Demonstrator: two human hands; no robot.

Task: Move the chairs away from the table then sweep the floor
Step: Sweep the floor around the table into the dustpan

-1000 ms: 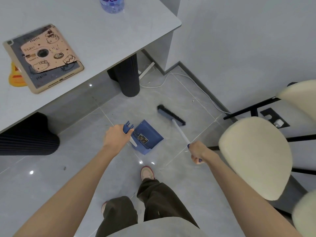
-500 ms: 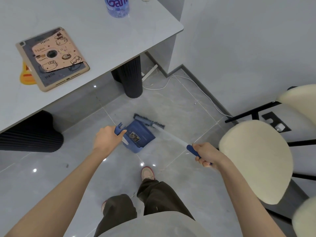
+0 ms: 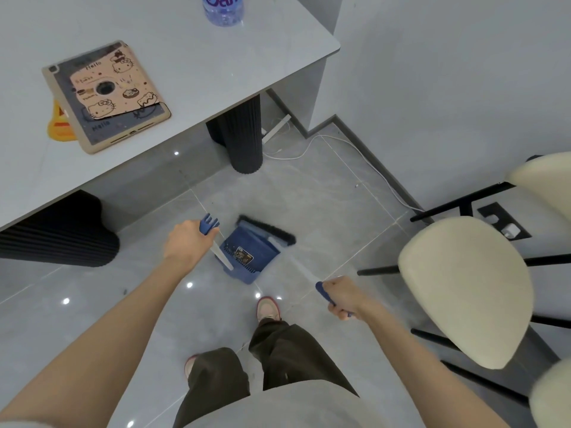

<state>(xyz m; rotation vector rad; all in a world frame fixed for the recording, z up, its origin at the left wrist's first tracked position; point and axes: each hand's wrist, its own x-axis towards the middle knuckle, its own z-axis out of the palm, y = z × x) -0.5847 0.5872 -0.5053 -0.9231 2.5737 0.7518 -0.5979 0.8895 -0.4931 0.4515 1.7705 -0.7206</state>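
Blue plastic dustpan [image 3: 248, 257] sits on the grey tiled floor [image 3: 324, 186], just ahead of the person's shoe [image 3: 268, 308]; its small label is too small to read. The left hand [image 3: 185, 245] grips the dustpan's upright handle. The right hand [image 3: 343, 296] is wrapped round the blue grip of the broom [image 3: 265, 230], whose black bristles meet the pan's far edge. A cream chair [image 3: 463, 288] stands at the right, apart from the counter [image 3: 185, 41]. On the counter lie a tablet case [image 3: 105, 94] reading "Hello" and a bottle [image 3: 222, 7] with cut-off purple lettering
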